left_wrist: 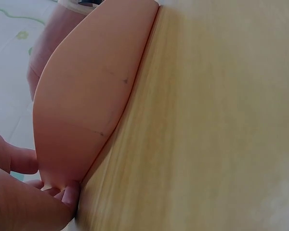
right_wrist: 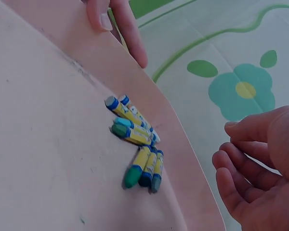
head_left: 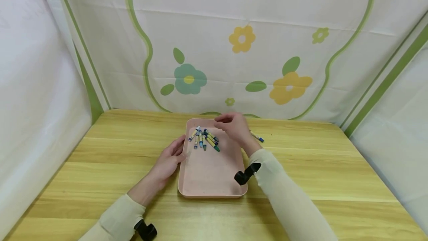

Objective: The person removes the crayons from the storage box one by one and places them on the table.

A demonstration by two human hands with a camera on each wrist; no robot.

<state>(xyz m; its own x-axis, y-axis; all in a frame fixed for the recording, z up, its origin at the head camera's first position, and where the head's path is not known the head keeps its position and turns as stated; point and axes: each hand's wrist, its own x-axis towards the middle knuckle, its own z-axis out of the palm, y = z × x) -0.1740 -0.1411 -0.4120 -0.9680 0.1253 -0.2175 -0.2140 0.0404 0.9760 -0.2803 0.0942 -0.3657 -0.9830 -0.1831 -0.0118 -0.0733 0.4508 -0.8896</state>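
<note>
Here the work in hand looks like gathering crayons into the pink tray (head_left: 207, 181) that sits on the wooden table (head_left: 317, 181). A small heap of crayons (head_left: 204, 138) already lies at the tray's far end, seen close in the right wrist view as blue, teal and green tips bunched together (right_wrist: 137, 144). One loose crayon (head_left: 257, 137) is outside, on the table just beside the tray's right rim, partly hidden by the wrist.

The right hand (head_left: 234, 126) hovers over the tray's far right corner, its fingers (right_wrist: 241, 163) loosely curled and holding nothing that the pictures show. The left hand (head_left: 168, 159) rests on the table against the tray's left rim, fingers (left_wrist: 67, 192) relaxed and touching the wall — steadying it, by my reading.

My judgement: the sorting is nearly through, with one crayon left out. The next move would call for the right hand to reach right, past the rim, and pinch that thin crayon off the flat wood — a fine fingertip grip.
</note>
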